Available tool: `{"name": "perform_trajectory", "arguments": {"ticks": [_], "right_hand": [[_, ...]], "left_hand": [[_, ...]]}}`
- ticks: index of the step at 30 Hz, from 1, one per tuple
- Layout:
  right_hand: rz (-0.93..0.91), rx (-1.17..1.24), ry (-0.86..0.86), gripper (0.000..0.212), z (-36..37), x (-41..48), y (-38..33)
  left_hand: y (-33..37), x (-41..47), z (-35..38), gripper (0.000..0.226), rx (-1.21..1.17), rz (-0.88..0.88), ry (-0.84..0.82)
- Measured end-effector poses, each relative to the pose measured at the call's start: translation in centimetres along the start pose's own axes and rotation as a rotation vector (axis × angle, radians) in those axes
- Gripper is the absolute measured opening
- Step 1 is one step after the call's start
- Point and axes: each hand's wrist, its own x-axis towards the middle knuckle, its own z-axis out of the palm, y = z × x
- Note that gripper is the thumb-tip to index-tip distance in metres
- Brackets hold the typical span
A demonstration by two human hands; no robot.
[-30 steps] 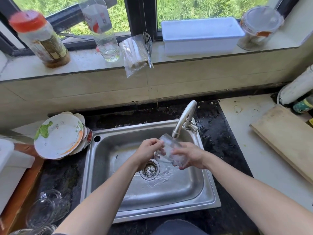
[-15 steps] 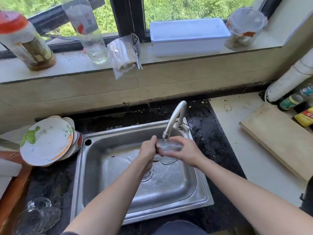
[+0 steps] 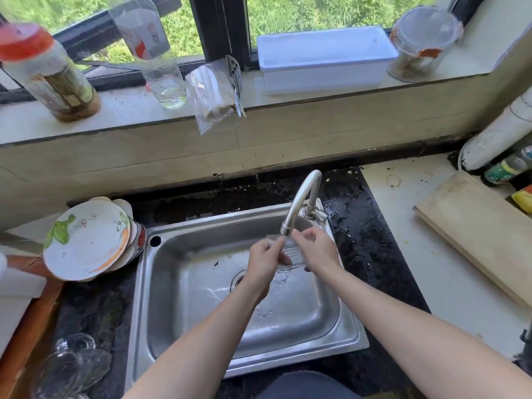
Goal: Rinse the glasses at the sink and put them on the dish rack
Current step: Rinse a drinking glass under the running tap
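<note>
Here, the clear glass (image 3: 290,252) is hard to make out: its outline blurs into the steel behind it, and both hands cover much of its wall. It sits over the sink (image 3: 201,224), directly below the spout of the faucet (image 3: 302,200). The left hand (image 3: 263,262) shows its back to the camera, with fingers curled round the near-left side of the glass. The right hand (image 3: 316,249) grips the far-right side, its thumb and forefinger raised just beside the spout tip. Both forearms reach in from the bottom edge, and the left wrist hides part of the drain (image 3: 237,279). Water lies in a thin sheet on the sink floor. At lower left, several more glasses (image 3: 72,361) rest on the dark tabletop (image 3: 371,226), blurred and cut off by the frame edge. A stack of plates (image 3: 86,240) leans left of the sink. On the windowsill, a red-lidded jar (image 3: 49,73) holds brownish contents that cannot be identified. A clear bottle (image 3: 152,50) has a little liquid at its base, and a plastic bag (image 3: 213,90) holds thin sticks. Further along are a closed white box (image 3: 325,59) and a lidded jar (image 3: 423,41). A wooden board (image 3: 483,234) is cut off at right.
</note>
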Motion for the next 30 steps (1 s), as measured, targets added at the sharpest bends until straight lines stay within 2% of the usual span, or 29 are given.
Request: {"name": "perform_trajectory", "arguments": {"ticks": [2, 3, 4, 6, 8, 9, 12, 13, 14, 15, 17, 18, 19, 21, 24, 27, 30], "right_hand": [[-0.248, -0.194, 0.041, 0.031, 0.3, -0.4, 0.8], [-0.305, -0.206, 0.047, 0.027, 0.5, -0.6, 1.1], [-0.285, -0.145, 0.050, 0.026, 0.5, -0.4, 1.3], [-0.009, 0.147, 0.011, 0.030, 0.5, 0.1, 0.3], [0.213, 0.289, -0.071, 0.037, 0.4, 0.4, -0.5], [0.175, 0.226, -0.068, 0.039, 0.5, 0.5, -0.2], [-0.224, -0.104, 0.017, 0.039, 0.8, -0.2, 0.9], [-0.303, -0.148, 0.035, 0.038, 0.9, -0.2, 1.3], [-0.305, -0.123, 0.034, 0.037, 0.9, -0.2, 1.4], [-0.210, -0.025, 0.005, 0.034, 0.7, -0.2, 0.9], [0.113, 0.234, -0.120, 0.035, 0.5, 0.1, 0.0], [0.209, 0.297, -0.154, 0.036, 0.3, 0.1, -0.4], [0.216, 0.293, -0.153, 0.035, 0.4, 0.3, -0.3], [0.084, 0.234, -0.090, 0.032, 0.4, 0.4, -0.3], [-0.139, 0.093, -0.032, 0.031, -0.2, 0.8, 0.3], [-0.176, 0.055, -0.016, 0.033, -0.4, 0.6, -0.2], [-0.274, -0.247, -0.043, 0.052, -0.2, 0.1, -0.1]], "left_hand": [[-0.1, 0.8, -0.2, 0.038, -0.035, -0.140, 0.064], [0.0, 1.0, -0.2, 0.042, -0.061, -0.177, 0.081], [0.1, 1.0, -0.3, 0.046, -0.069, -0.154, 0.085], [0.3, 0.6, -0.1, 0.049, 0.008, -0.007, 0.062], [0.3, 0.0, -0.1, 0.047, 0.033, 0.107, 0.014], [0.3, 0.1, -0.1, 0.044, 0.014, 0.095, 0.012], [0.6, 0.9, -0.3, 0.035, -0.074, -0.150, 0.065], [0.6, 1.0, -0.4, 0.035, -0.083, -0.190, 0.064], [0.6, 1.0, -0.6, 0.035, -0.069, -0.176, 0.050], [0.6, 1.0, -0.8, 0.036, -0.043, -0.123, 0.029], [0.7, 0.6, -1.0, 0.037, 0.013, -0.003, -0.024], [0.8, 0.5, -1.1, 0.035, 0.035, 0.020, -0.043], [1.0, 0.4, -1.2, 0.034, 0.042, 0.018, -0.055], [1.6, 0.6, -1.8, 0.029, -0.015, -0.082, -0.086], [2.3, 0.9, -2.9, 0.025, -0.194, -0.260, -0.232], [2.3, 0.8, -3.2, 0.020, -0.276, -0.244, -0.244], [1.6, 0.9, -3.1, 0.014, -0.267, -0.142, -0.208]]}}
